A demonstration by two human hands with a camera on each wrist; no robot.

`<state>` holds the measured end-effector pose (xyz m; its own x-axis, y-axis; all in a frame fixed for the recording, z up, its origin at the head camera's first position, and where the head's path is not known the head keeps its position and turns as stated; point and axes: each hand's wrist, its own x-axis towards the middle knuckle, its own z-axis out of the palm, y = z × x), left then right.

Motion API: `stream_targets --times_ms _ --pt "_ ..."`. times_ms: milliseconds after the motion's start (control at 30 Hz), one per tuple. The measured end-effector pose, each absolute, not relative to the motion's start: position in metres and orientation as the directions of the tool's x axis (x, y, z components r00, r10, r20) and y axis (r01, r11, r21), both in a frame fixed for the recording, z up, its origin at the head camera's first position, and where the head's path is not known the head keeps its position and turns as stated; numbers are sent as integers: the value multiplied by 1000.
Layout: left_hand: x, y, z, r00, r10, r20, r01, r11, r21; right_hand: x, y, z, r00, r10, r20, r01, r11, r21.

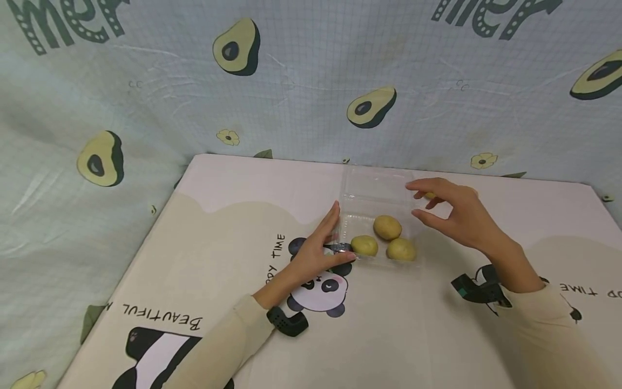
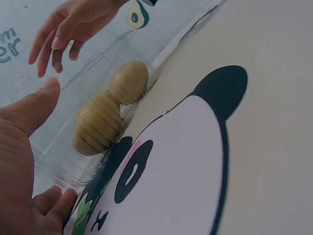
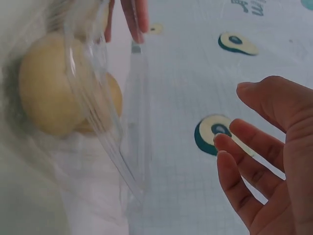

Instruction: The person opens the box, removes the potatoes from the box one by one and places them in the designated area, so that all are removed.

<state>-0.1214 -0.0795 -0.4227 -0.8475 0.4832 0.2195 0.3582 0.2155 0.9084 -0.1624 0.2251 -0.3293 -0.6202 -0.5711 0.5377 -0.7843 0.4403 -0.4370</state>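
A clear plastic hinged box point(image 1: 347, 224) lies on the table with its lid point(image 1: 376, 183) raised on the far side. Inside are three yellowish, oval, potato-like pieces point(image 1: 387, 227), two of them near the front wall. My left hand point(image 1: 316, 254) rests against the box's left side, fingers extended and thumb at the front corner. Over the right side of the box hovers my right hand point(image 1: 452, 210), its fingers loosely bent and thumb apart, with no grip on anything. A small yellow patch point(image 1: 430, 195) shows between its fingers; I cannot tell what it is.
The pale table cover point(image 1: 233, 259) has printed pandas and lettering. Behind the table's far edge hangs a light cloth point(image 1: 301, 81) printed with avocados. Both wrists carry black straps with small devices point(image 1: 288, 322).
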Motion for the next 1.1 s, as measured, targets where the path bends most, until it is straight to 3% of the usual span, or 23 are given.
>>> stream_targets --times_ms 300,700,1100 --pt "-122 -79 -423 -854 474 216 354 223 908 -156 204 -334 -582 -645 496 -801 350 -486" --pt "-122 -79 -422 -854 477 209 347 223 911 -150 183 -354 -583 -710 396 -753 289 -591" --pt "-121 -77 -419 -860 467 204 340 229 912 -149 171 -367 -615 -757 221 -680 367 -635"
